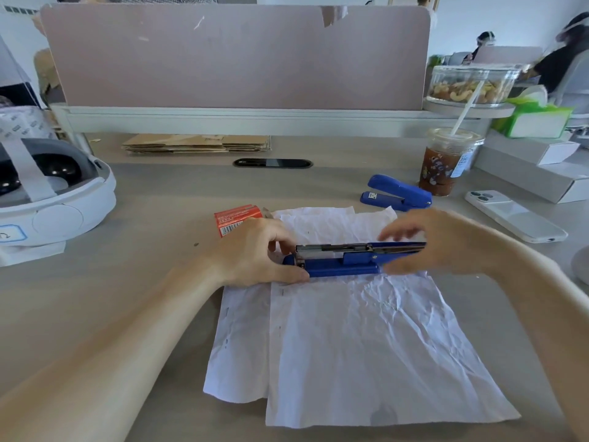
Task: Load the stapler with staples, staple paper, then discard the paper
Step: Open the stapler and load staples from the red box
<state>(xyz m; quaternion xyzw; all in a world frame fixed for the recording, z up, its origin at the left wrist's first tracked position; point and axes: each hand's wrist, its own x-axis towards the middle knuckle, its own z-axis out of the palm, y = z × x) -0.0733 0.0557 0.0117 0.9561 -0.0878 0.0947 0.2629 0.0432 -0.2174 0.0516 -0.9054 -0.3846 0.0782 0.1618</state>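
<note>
A blue stapler [344,266] lies opened flat on crumpled white paper sheets [357,346] in the middle of the desk, its metal staple channel [334,248] exposed on top. My left hand [258,250] grips the stapler's left end, thumb against the base. My right hand [443,240] is blurred at the stapler's right end, fingers spread around the folded-back lid; whether it grips is unclear. A red staple box [236,218] sits just behind my left hand.
A second blue stapler [395,193] lies closed behind the paper. An iced drink cup [446,161] with a straw, a white phone [513,215] and white boxes [535,167] are at the right. A white headset [54,193] sits at the left. A pink divider [236,55] closes the back.
</note>
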